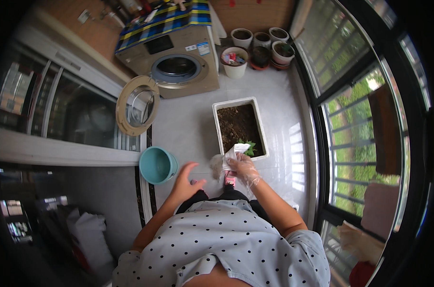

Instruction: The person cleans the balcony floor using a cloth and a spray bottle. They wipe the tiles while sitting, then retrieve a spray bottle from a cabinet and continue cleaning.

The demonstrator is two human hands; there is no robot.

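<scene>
My left hand is bare and held out with its fingers apart, near a teal bucket on the floor. A thin, clear plastic glove covers my right hand. Its fingers are closed on a crumpled white packet, which may be paper or plastic. Filmy, see-through plastic hangs at the packet's left side. Just beyond stands a white rectangular planter filled with dark soil. A green leafy plant grows at its near end, partly hidden by my right hand and the packet.
A washing machine stands at the far left, its round door swung out. Several plant pots fill the far corner, beside a white bucket with colourful scraps. Barred windows run along the right; sliding glass doors line the left.
</scene>
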